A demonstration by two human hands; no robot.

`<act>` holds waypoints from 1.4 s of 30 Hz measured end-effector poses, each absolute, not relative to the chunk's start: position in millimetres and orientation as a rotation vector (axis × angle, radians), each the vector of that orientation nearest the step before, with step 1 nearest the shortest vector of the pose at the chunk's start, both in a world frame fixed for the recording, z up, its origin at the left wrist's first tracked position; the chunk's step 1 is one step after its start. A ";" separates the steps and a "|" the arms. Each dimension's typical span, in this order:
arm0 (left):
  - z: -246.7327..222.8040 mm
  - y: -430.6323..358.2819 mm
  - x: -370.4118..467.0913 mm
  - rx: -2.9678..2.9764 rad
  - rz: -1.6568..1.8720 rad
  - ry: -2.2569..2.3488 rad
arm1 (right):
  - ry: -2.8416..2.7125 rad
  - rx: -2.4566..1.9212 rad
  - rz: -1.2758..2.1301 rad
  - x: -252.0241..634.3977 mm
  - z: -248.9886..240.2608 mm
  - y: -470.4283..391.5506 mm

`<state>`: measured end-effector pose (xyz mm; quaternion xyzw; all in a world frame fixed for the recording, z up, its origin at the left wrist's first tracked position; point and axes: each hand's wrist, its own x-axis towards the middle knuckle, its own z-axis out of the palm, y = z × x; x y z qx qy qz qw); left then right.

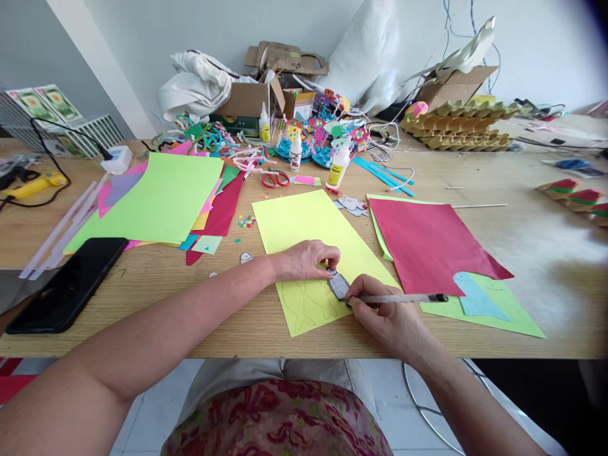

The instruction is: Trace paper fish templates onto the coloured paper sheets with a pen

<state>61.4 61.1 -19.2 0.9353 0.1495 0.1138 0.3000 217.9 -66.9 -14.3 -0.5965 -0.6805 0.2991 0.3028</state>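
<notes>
A yellow sheet (304, 221) lies on the table in front of me, with pencil-like fish outlines on its lower part. On it rests a small grey cutout (339, 286) with dark lines. The fingertips of my left hand (306, 259) are pinched together at the cutout's top end. My right hand (387, 320) is closed round a pen (403, 297), whose shaft points right; its tip is hidden by my fingers near the cutout's lower end.
Red paper (422, 234) and green sheets lie to the right, stacked coloured paper (161, 196) to the left. A black phone (69, 285) is at the left front. Glue bottles (338, 166), red scissors (274, 179), craft pieces and egg trays (460, 126) stand or lie at the back.
</notes>
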 end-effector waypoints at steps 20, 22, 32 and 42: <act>-20.3 61.2 61.2 2.475 0.319 0.389 | -1.836 -1.597 0.772 219.0 -8.1 -67.4; -20.0 60.9 61.1 2.474 0.315 0.394 | -1.844 -1.606 0.757 219.2 -6.9 -66.9; -19.3 60.8 61.0 2.476 0.301 0.399 | -1.578 -1.520 0.962 226.2 -10.4 -69.1; -12.4 55.5 61.0 2.488 0.276 0.454 | -1.489 -1.663 0.506 235.4 -20.8 -86.7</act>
